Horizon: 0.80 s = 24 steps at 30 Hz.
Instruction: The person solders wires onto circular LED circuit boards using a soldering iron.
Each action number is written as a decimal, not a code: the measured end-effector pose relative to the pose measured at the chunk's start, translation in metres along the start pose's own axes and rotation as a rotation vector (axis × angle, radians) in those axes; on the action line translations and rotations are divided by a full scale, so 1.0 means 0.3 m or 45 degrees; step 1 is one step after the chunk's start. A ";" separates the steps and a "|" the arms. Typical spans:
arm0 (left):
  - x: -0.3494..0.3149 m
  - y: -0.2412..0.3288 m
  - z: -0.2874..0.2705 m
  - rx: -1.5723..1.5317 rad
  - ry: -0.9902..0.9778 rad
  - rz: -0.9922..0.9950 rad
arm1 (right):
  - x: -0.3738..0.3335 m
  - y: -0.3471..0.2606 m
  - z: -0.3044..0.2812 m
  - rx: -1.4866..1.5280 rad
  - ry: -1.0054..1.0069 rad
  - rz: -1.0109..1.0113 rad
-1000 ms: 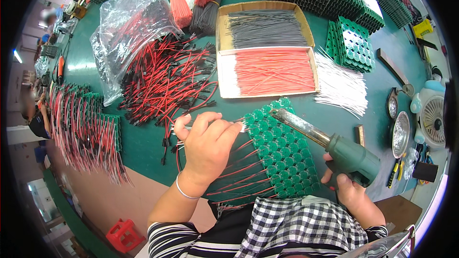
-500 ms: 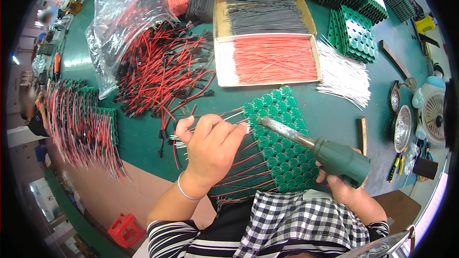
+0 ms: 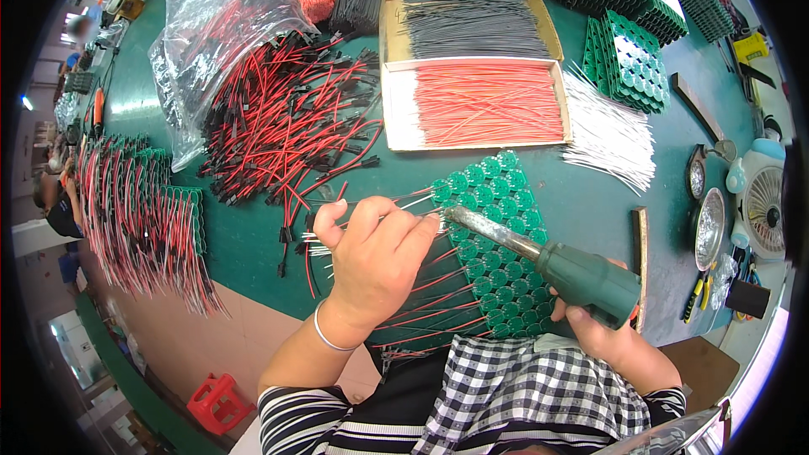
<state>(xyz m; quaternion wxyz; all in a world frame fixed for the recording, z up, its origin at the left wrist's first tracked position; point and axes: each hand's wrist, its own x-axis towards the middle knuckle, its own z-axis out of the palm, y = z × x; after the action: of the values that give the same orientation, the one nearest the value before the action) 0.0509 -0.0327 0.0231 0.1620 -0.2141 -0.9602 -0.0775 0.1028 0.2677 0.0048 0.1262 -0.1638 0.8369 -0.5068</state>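
Observation:
My right hand [image 3: 592, 330] is wrapped round the green handle of a soldering iron [image 3: 581, 280]. The iron's metal tip points left and touches or hovers close over the left edge of a green circuit board panel [image 3: 504, 240] made of many round boards. Beside that tip, my left hand [image 3: 377, 254] is closed with thumb and forefinger pinched on white wires [image 3: 317, 246], whose ends stick out on its left side. Red and black wires [image 3: 428, 313] run leftward from the panel's left edge, below my left hand. The exact contact point is too small to make out.
Red-black connector leads [image 3: 286, 122] lie piled at a clear plastic bag [image 3: 190, 42]. A cardboard box [image 3: 559, 13] holds black and red wires; loose white wires [image 3: 613, 139] lie beside it. Wired panels [image 3: 147, 227] stand left. A metal bowl [image 3: 709, 227] and small fan [image 3: 763, 211] stand right.
My right hand has moved the soldering iron slightly left, bringing its tip nearer my left fingertips at the panel's edge. My left hand has barely moved and keeps its pinch.

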 end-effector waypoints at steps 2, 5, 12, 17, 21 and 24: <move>0.000 0.000 -0.002 0.000 -0.002 0.000 | 0.001 -0.011 0.000 0.038 -0.005 0.039; 0.003 0.001 -0.003 0.005 -0.011 0.002 | 0.004 0.003 0.007 0.030 0.005 0.007; 0.001 0.000 0.000 0.005 -0.012 0.006 | -0.013 -0.037 -0.022 0.229 0.010 0.343; 0.002 0.000 0.002 0.017 0.003 0.018 | -0.012 -0.035 -0.023 0.385 0.193 0.237; -0.001 -0.002 0.004 0.025 0.013 0.017 | -0.014 -0.046 -0.020 0.524 0.216 0.265; 0.001 -0.001 0.002 0.027 0.015 0.021 | -0.021 -0.054 -0.048 0.318 -0.021 0.344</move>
<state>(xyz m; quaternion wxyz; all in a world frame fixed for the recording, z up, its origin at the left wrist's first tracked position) 0.0503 -0.0327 0.0226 0.1707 -0.2200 -0.9581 -0.0673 0.1054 0.2747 0.0259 0.2195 -0.0371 0.7809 -0.5837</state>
